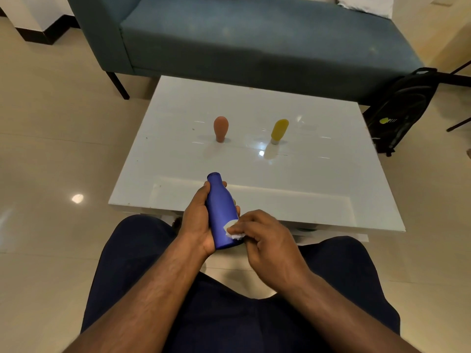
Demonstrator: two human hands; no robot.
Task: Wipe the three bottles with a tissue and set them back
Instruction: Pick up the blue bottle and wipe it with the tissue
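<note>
Blue bottle (221, 212) lay tilted in the left hand (197, 220), neck pointing away toward the white glass-topped table (318, 189), held off the table just past its near edge and above the person's lap. The left hand's fingers wrapped round the body from the left, thumb along the near side and fingertips showing past the right edge. The right hand (265, 238) had its fingers curled and pinched a small crumpled white tissue (232, 230), pressing it against the lower part of the bottle near its base.

On the table, well apart from the hands, stood the other two: an orange-brown bottle (220, 129) to the left and a yellow bottle (279, 131) to the right, both apparently resting on their caps with the wider end up, clear of each other.

By the look of it, the wiping of the blue bottle was in hand, and whether the other two had been wiped could not be told. The next move would likely call for turning the bottle in the left grip so the tissue reached the neck and far side, then standing it back on the table near the pair.

A teal sofa (254, 36) stood beyond the table, a black backpack (400, 108) on the floor to the right.
</note>
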